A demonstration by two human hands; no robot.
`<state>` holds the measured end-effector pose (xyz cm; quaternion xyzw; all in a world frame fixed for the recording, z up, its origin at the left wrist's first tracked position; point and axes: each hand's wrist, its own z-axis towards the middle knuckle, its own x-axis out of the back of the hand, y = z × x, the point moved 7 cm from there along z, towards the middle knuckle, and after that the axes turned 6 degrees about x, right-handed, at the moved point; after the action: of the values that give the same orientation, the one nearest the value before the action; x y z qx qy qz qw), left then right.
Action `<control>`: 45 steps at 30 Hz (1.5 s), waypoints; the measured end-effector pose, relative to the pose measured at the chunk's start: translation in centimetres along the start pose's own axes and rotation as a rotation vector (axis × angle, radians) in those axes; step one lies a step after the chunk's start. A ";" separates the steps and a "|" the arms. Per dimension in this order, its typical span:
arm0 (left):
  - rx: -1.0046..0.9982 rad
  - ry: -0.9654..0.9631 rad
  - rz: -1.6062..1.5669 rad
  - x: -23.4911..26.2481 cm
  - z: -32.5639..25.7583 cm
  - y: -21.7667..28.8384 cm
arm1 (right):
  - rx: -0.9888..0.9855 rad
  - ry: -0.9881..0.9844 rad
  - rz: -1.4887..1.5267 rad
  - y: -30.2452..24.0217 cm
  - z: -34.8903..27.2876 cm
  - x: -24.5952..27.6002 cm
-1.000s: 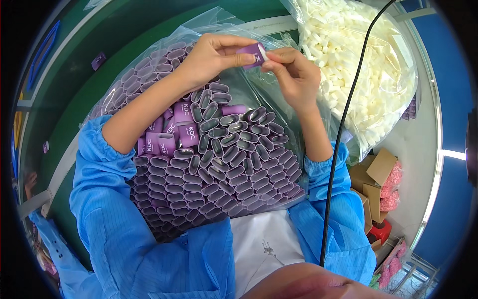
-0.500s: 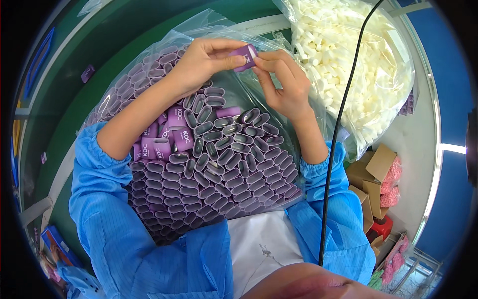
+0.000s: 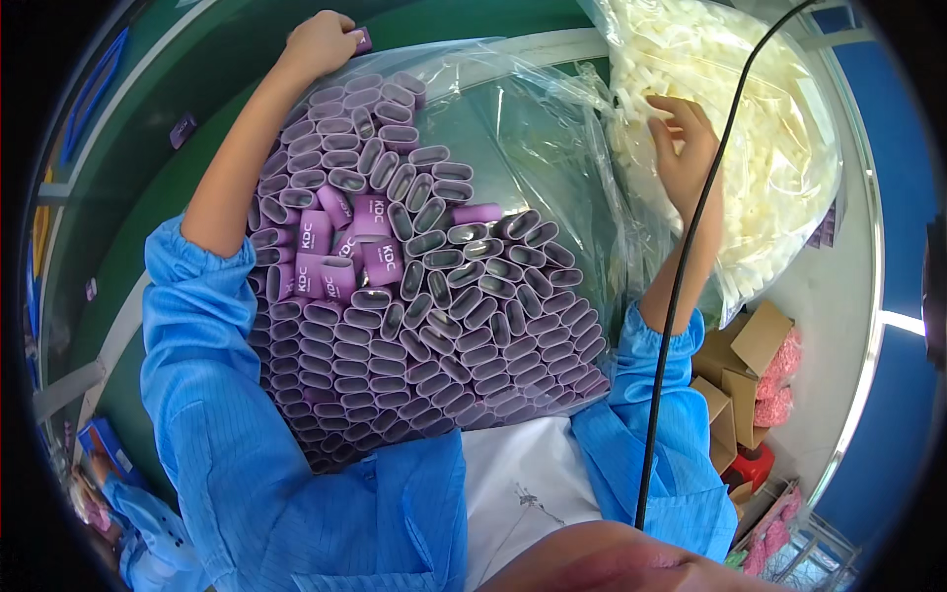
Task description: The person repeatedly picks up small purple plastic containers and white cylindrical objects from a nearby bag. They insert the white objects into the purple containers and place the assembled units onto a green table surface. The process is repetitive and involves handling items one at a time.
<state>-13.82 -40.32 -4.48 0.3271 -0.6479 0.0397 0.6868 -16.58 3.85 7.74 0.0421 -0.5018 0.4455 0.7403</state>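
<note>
At the top left, my left hand (image 3: 322, 45) is closed on a small purple casing (image 3: 362, 40), held over the green surface (image 3: 434, 22). My right hand (image 3: 686, 148) reaches into a clear plastic bag of small cream-white pieces (image 3: 735, 187). Its thumb and fingers look apart, and no piece shows plainly between them. Between my arms lies a clear bag (image 3: 513, 109) with many hollow oval purple casings (image 3: 424, 340). Most stand on end with their openings up. Several lie on their sides (image 3: 370, 219) at the left of the pile.
A black cable (image 3: 691, 237) hangs across the view in front of my right forearm. Cardboard boxes (image 3: 760, 335) and bagged pink pieces (image 3: 779, 365) are at the right. Single purple casings (image 3: 182, 130) lie on the green surface at the left. Another person's blue sleeve (image 3: 148, 528) shows at the lower left.
My hands have come apart from the casing they both held. The left has carried it to the far left; the right has moved right onto the white pieces.
</note>
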 end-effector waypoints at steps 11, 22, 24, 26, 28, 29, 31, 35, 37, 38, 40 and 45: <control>-0.904 -0.398 0.008 2.0 -18.8 18.4 | 0.018 -0.015 -0.202 1.6 -0.2 -0.4; -0.768 -0.469 -0.309 2.8 -15.7 18.2 | -0.060 0.068 0.718 -4.9 -1.4 -4.6; -0.717 -0.420 -0.453 2.8 -14.3 17.5 | -0.133 -0.008 0.825 -5.3 -1.7 -5.6; -0.508 -0.509 -0.633 2.2 -13.1 17.0 | -0.180 -0.023 0.874 -5.0 -2.0 -6.2; -0.383 -0.488 -0.818 1.6 -12.6 16.5 | -0.222 0.006 0.944 -4.9 -2.2 -6.6; -0.396 -0.547 -0.926 1.1 -12.9 16.8 | -0.213 0.038 0.950 -4.9 -2.2 -6.5; -0.381 -0.572 -1.094 0.2 -13.4 17.1 | -0.196 0.101 0.961 -4.8 -2.2 -6.3; -0.441 -0.517 -0.998 0.6 -14.4 17.6 | -0.212 0.151 0.915 -4.5 -2.4 -6.0; -0.483 -0.484 -0.872 1.1 -14.8 17.9 | -0.126 0.176 0.879 -4.9 -2.4 -5.9; -0.507 -0.471 -0.836 1.4 -15.2 18.2 | -0.119 0.190 0.876 -4.9 -2.4 -5.7; -0.508 -0.492 -0.900 1.3 -15.5 18.3 | -0.104 0.218 0.868 -5.1 -2.4 -5.4; -0.341 -0.678 -1.446 -0.9 -15.9 17.8 | 0.048 0.340 0.899 -5.7 -2.4 -4.9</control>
<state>-8.77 -18.09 2.62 0.5496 -0.4464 -0.6134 0.3499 -11.39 -1.32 4.94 -0.2356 -0.3315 0.7334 0.5447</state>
